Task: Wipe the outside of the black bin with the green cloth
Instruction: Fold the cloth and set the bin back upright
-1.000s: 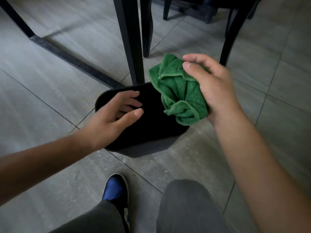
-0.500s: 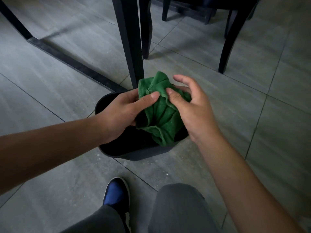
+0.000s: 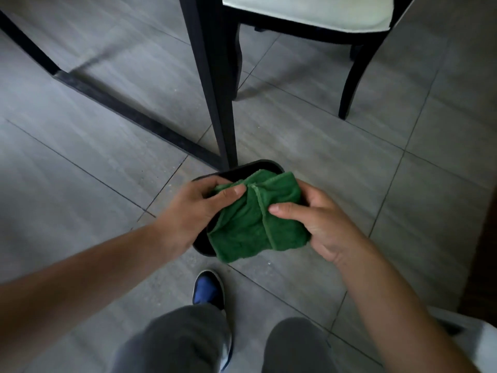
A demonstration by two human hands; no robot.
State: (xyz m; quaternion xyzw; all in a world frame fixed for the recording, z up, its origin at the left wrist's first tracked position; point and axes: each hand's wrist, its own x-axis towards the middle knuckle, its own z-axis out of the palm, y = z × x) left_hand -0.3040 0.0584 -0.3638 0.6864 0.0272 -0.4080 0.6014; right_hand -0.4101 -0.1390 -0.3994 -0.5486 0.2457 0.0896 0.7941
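The green cloth (image 3: pixel 255 219) is stretched between both my hands, right above the black bin (image 3: pixel 250 166). My left hand (image 3: pixel 196 208) pinches the cloth's upper left part with thumb and fingers. My right hand (image 3: pixel 320 224) grips its right side, thumb across the front. The cloth and hands hide most of the bin; only its far rim and a strip of its left and lower edge show. The bin stands on the grey tiled floor, close to a black table leg.
A black table leg (image 3: pixel 212 84) rises just behind the bin, with a black floor bar (image 3: pixel 121 109) running left from it. A dark chair with a pale seat (image 3: pixel 309 12) stands behind. My blue shoe (image 3: pixel 207 289) and grey trouser knees are below the bin.
The right hand brought the bunched cloth down over the bin. The left hand left the bin's rim and took hold of the cloth, which is now spread wider between both hands.
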